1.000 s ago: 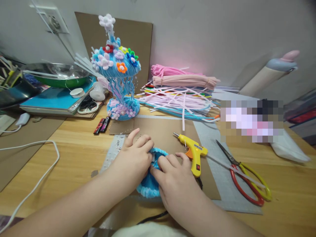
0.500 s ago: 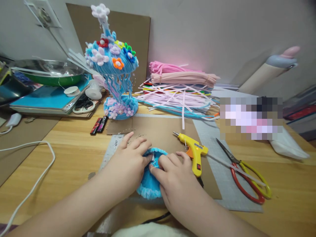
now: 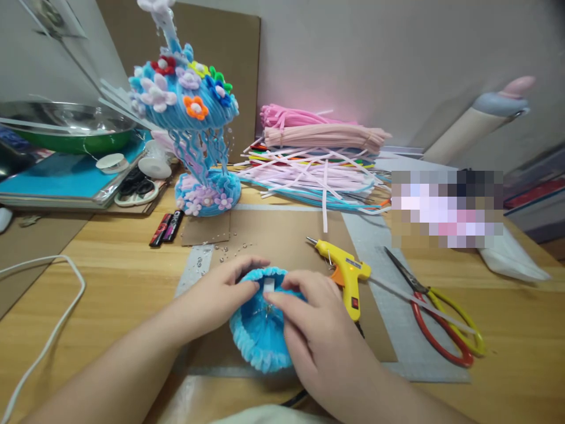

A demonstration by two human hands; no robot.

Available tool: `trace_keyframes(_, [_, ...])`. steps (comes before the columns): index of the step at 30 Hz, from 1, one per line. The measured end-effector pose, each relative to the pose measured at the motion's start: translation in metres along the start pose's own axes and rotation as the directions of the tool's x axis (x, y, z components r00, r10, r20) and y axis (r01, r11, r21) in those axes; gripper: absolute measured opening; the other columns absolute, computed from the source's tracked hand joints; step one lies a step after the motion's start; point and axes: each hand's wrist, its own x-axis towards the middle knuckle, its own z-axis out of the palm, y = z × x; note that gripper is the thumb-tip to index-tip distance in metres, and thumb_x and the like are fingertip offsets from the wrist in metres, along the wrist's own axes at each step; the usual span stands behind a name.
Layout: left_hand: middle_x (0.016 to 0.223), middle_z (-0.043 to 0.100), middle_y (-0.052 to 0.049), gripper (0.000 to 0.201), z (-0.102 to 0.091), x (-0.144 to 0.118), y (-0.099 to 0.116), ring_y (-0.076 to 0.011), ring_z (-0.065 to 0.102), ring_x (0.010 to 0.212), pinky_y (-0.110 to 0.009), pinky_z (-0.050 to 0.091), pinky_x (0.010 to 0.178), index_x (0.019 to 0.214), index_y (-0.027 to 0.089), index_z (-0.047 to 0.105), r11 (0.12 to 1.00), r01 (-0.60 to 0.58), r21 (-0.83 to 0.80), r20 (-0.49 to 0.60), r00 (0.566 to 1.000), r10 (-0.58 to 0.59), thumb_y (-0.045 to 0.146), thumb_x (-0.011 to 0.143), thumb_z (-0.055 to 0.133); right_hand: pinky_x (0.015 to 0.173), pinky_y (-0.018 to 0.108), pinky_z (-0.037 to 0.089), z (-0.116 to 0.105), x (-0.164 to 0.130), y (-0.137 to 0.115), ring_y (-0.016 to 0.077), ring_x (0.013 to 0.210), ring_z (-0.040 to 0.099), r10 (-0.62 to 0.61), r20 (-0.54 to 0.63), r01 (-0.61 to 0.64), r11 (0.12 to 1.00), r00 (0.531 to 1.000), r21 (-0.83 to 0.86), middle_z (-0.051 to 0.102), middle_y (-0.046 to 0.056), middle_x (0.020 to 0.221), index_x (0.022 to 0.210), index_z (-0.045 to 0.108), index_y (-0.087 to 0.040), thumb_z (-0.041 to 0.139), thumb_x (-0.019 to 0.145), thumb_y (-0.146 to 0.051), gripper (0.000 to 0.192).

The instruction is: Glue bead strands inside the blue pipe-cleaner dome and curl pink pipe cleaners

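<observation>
A hollow blue fuzzy cap (image 3: 253,347) made of pipe cleaners is tilted with its open side towards me. My left hand (image 3: 220,297) grips its far left rim, thumb inside and fingers behind the wall. Around the right side my right hand (image 3: 320,330) is closed, with its thumb reaching inside. A small white rectangular piece (image 3: 269,285) sits within the cap near both thumbs, the right thumb tip at its lower edge. Thin wires or clear strands show below that piece. The right fingers' far side is hidden.
A yellow hot glue gun (image 3: 348,268) lies right of the hands, with scissors (image 3: 426,291) farther right. Behind stand a flowered blue pipe-cleaner jellyfish (image 3: 185,112) and bundled pipe cleaners (image 3: 322,138). Small clear beads (image 3: 224,252) dot the cardboard (image 3: 273,229). A white cable (image 3: 57,347) runs along the left.
The cap is turned and tilted so more of its inside shows. My left hand has shifted left and lower onto its rim. The right hand remains on the cap's right side.
</observation>
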Motion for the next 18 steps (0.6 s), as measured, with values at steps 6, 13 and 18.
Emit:
trace_keyframes(6, [0.115,0.066,-0.006,0.035,0.004,-0.021,0.000,-0.0226,0.062,0.108,-0.035,0.050,0.091,0.113,0.022,0.058,0.969,-0.206,0.139,-0.224,0.946,0.233,0.016,0.080,0.051,0.087,0.039,0.049,0.004,0.013,0.008,0.0234,0.102,0.059,0.408,0.030,-0.372,0.798,0.913,0.473,0.059,0.008,0.116,0.128,0.046,-0.022,0.064,0.078,-0.025,0.053])
trace_keyframes(13, [0.121,0.061,-0.002,0.054,0.009,-0.045,-0.008,-0.0189,0.059,0.111,-0.029,0.049,0.095,0.127,0.031,0.047,0.716,-0.458,0.527,-0.248,0.723,0.645,0.008,0.078,0.053,0.084,0.030,0.051,-0.001,0.007,0.006,0.0192,0.096,0.063,0.071,-0.379,0.128,0.870,0.923,0.476,0.066,0.003,0.104,0.110,0.062,-0.026,0.064,0.078,-0.017,0.033])
trace_keyframes(18, [0.127,0.061,-0.003,0.046,0.016,-0.063,-0.018,-0.0237,0.057,0.116,-0.036,0.050,0.095,0.133,0.035,0.046,0.617,-0.488,0.617,-0.251,0.621,0.742,0.026,0.088,0.052,0.088,0.038,0.053,0.005,-0.006,0.003,0.0244,0.109,0.060,-0.213,-0.573,0.354,0.924,0.792,0.146,0.063,0.012,0.117,0.120,0.057,-0.019,0.047,0.093,-0.023,0.029])
